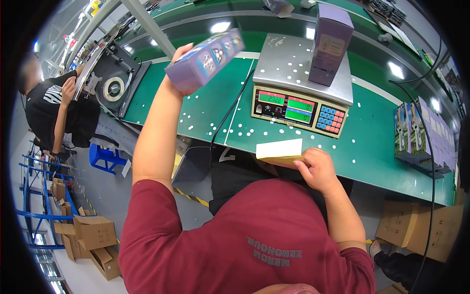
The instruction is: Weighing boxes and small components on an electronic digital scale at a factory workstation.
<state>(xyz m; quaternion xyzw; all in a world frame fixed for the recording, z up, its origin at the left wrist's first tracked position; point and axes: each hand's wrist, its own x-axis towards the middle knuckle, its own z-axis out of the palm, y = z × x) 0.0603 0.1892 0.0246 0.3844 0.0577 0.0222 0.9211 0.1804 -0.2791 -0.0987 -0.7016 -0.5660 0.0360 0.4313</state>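
My left hand (182,71) is raised over the green table, its fingers closed around a purple printed box (208,59), which is tilted and slightly blurred. Close to my body, my right hand (319,169) pinches a pad of white and yellowish paper (280,150) at its right end. A digital counting scale (281,61) stands on the table beyond the pad, with lit displays and a keypad at its front. Upright on its metal platform is another purple box (330,46), which neither hand touches.
Several purple boxes (425,134) stand in a row at the table's right. Black cables (230,110) run across the green table (369,147), which is scattered with small white dots. At far left a co-worker (61,103) sits by a round machine (113,89). Cardboard cartons (95,232) lie on the floor.
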